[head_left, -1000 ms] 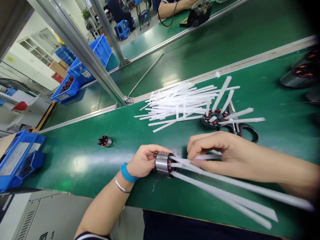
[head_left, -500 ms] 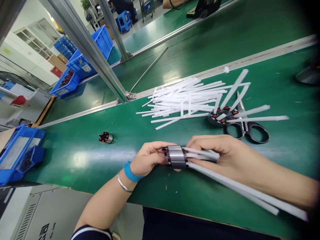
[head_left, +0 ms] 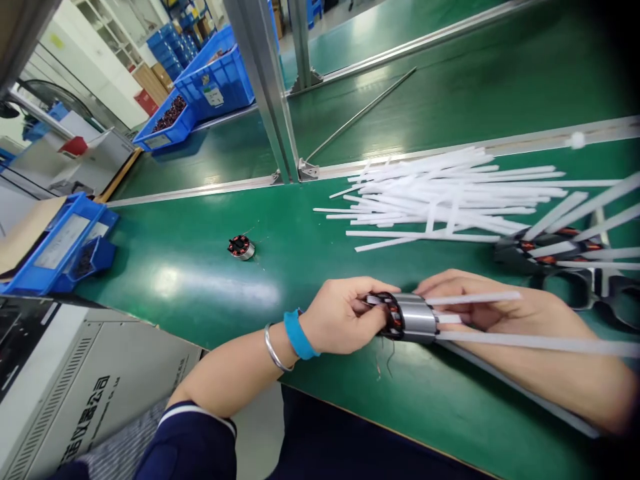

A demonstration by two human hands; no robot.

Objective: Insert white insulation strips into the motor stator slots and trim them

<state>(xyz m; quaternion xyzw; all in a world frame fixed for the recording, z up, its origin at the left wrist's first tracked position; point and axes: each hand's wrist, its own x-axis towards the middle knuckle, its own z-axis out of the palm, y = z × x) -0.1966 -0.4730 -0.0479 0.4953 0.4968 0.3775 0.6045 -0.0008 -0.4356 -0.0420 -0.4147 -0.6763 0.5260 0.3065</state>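
Observation:
My left hand (head_left: pixel 343 317) pinches the near-left end of a motor stator (head_left: pixel 419 317), a grey laminated ring with copper windings, held just above the green bench. White insulating strips (head_left: pixel 510 341) stick out of its right end, some short and some long. Thin wires dangle below it. My right hand (head_left: pixel 533 317) is closed around the stator's right side, its fingertips partly hidden behind the ring and strips. To the right, a second stator (head_left: pixel 510 252) with white strips in it rests beside black-handled scissors (head_left: pixel 570 287).
A pile of white strips (head_left: pixel 425 193) covers the bench behind my hands. A small stator (head_left: pixel 241 247) stands to the left. Blue bins (head_left: pixel 70 233) sit at the left edge. A metal post (head_left: pixel 265 87) rises at the back, near a thin rod (head_left: pixel 363 113).
The view has shifted, so things appear farther right or left-lower. My left hand has turned the stator, showing its copper end. My right fingers have moved from the strips to the stator's side.

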